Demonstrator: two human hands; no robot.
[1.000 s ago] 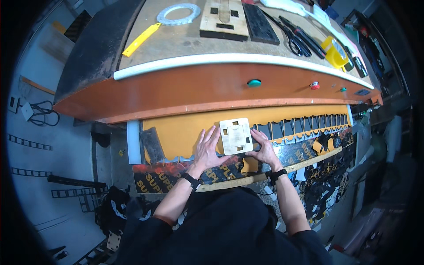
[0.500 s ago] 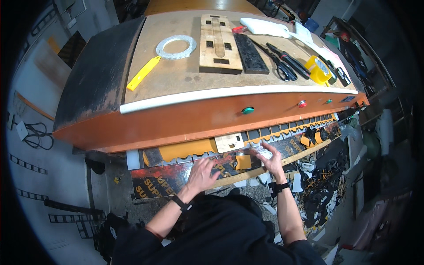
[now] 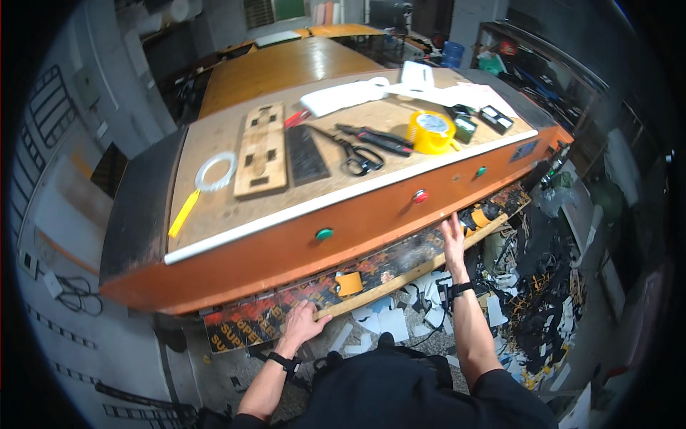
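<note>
My left hand rests at the front edge of the dark printed board, its thumb held apart and nothing in it. Farther right, my right hand reaches up to the lower edge of the orange machine front, fingers stretched out and holding nothing visible. Its fingertips are close to that edge, and I cannot tell if they touch it. An orange-yellow piece lies on the board between my hands. More orange and black pieces lie just right of my right hand.
On the machine top are a slotted wooden block, scissors, pliers, a yellow tape roll and a white ring roll. Green button and red button sit on its front. Scraps litter the floor.
My view has tilted up and turned right. My right hand has moved right to the machine's edge; my left has drawn back to the board's front. The orange strip and pale template no longer show.
</note>
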